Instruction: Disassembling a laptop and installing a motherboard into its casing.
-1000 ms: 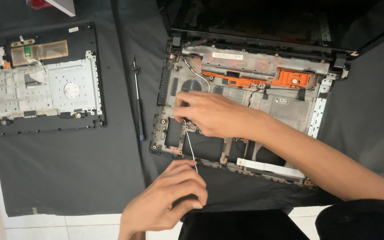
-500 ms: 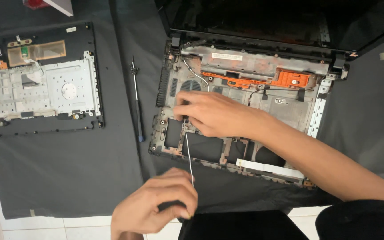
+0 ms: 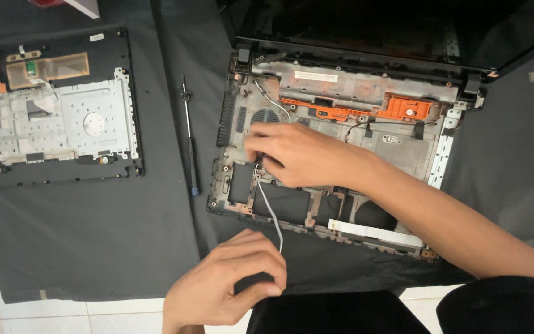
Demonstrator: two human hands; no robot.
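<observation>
An opened laptop base (image 3: 403,139) with an orange bracket lies on a black cloth. My right hand (image 3: 298,154) reaches over its left middle, fingertips pinched on the upper end of a thin grey cable (image 3: 270,213) where it meets the base. The cable runs down over the front edge of the base to my left hand (image 3: 224,284). That hand is curled shut around the cable's lower end, near the cloth's front edge.
A removed top cover with a silver plate (image 3: 57,117) lies at the left. A thin screwdriver (image 3: 188,133) lies between it and the base. The dark screen (image 3: 390,25) stands open at the back. White floor tiles (image 3: 94,315) show at the near edge.
My left hand has shifted a little down and left, then back, still holding the cable's lower end. My right hand has stayed pinched at the same spot on the base.
</observation>
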